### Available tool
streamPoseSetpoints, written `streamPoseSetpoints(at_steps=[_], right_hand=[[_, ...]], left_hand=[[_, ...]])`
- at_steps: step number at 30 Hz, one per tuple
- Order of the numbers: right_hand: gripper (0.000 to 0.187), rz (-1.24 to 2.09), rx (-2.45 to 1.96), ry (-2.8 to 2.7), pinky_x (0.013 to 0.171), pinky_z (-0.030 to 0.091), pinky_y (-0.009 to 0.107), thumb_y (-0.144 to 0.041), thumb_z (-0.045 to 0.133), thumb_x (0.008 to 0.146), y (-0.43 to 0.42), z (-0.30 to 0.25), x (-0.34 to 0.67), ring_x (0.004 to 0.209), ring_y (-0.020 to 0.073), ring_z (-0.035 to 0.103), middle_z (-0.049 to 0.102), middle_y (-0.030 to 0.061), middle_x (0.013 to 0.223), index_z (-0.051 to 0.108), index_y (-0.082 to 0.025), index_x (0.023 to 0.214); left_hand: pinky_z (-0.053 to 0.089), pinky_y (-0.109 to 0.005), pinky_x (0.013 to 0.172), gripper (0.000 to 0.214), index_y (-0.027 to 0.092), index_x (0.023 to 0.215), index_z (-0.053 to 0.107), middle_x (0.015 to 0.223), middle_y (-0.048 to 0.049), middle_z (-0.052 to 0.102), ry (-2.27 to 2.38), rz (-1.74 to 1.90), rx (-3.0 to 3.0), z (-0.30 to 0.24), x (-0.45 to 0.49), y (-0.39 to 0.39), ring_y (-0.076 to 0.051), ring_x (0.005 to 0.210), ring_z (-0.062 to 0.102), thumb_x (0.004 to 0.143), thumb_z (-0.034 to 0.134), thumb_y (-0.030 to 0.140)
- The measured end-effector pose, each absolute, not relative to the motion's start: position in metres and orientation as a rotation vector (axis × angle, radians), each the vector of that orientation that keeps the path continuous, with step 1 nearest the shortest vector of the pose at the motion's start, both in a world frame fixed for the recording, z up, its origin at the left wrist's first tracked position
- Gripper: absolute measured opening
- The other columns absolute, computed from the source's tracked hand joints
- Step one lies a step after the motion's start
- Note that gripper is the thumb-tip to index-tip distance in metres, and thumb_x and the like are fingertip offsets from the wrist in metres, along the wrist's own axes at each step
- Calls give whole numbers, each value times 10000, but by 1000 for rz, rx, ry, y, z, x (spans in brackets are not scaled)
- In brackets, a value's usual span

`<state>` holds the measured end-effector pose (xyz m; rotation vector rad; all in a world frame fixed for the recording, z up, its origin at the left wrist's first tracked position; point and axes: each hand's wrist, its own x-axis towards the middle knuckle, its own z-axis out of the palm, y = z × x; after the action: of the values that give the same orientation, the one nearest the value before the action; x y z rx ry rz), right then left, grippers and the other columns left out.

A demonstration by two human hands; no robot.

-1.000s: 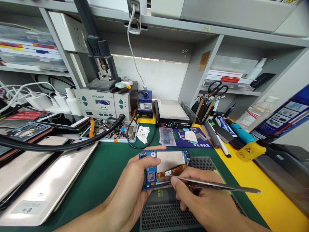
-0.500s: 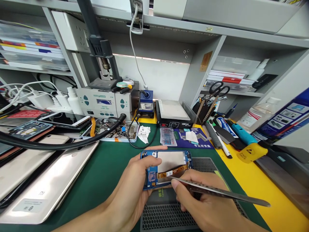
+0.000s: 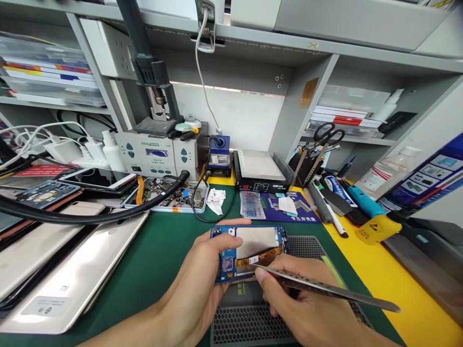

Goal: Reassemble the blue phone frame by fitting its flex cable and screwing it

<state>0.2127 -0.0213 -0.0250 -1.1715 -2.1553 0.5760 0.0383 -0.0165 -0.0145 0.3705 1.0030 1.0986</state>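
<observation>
My left hand (image 3: 207, 260) grips the left end of an opened blue phone frame (image 3: 226, 243), thumb on its inner face and fingers behind. The frame is tilted towards me above a dark honeycomb mat. An orange flex cable (image 3: 269, 254) with a small white label runs along it, over a silvery plate (image 3: 255, 239). My right hand (image 3: 300, 294) pinches metal tweezers (image 3: 336, 287). Their tips meet the flex cable near its white label; whether they grip it I cannot tell. My right hand hides the frame's lower right corner.
Several phones (image 3: 90, 260) lie at the left. Behind stand a grey soldering station (image 3: 155, 159), a tray of boards (image 3: 173, 197) and a small heating plate (image 3: 260, 166). A black hose (image 3: 108, 218) crosses the left side. Scissors (image 3: 327, 132) stand in a holder; a yellow-handled tool (image 3: 378, 229) lies right.
The tweezers' rear end has swung slightly down and left with a small shift of my right hand. My left hand and the phone frame stay nearly still.
</observation>
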Motion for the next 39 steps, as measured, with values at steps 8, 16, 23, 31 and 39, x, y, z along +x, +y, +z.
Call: streamPoseSetpoints(at_steps=[8,16,23,31,39], right_hand=[[366,556,-1162,-2145,483,381,225,-290,522,971,-21,-27,212,477,99,483,547,-45,538,521,-204,615],[358,610,-1131,-2102,440,362,195,-264,556,947,-22,-20,208,450,83,465,532,-55,510,542,-202,594],[354,598,-1142,-2109,440,367,190,-261,566,936,-22,-21,208,441,81,482,548,-57,502,535,-203,589],[313,500,-1122,-2233,529,386,217,-245,521,974,-23,-24,209,520,93,509,571,-53,586,518,-202,664],[423,686,-1256,-1862,537,460,249,-450,479,990,-15,-6,226,534,134,592,617,-9,567,553,-206,653]], left_hand=[[616,-377,790,439,216,1222,701,995,-101,777,953,1103,374,-17,38,-17,-317,961,746,789,651,166],[614,-380,786,433,219,1216,705,1020,-97,773,974,1105,396,-18,39,-15,-324,978,739,788,652,175],[610,-377,787,426,218,1223,698,1022,-99,773,964,1101,401,-17,39,-16,-322,980,739,801,647,183],[612,-354,762,413,207,1215,689,1016,-103,774,962,1111,408,-14,39,-17,-310,970,743,808,637,159],[632,-539,832,427,184,1252,620,1130,-131,746,992,1074,371,-18,34,-12,-353,1028,727,833,662,120]])
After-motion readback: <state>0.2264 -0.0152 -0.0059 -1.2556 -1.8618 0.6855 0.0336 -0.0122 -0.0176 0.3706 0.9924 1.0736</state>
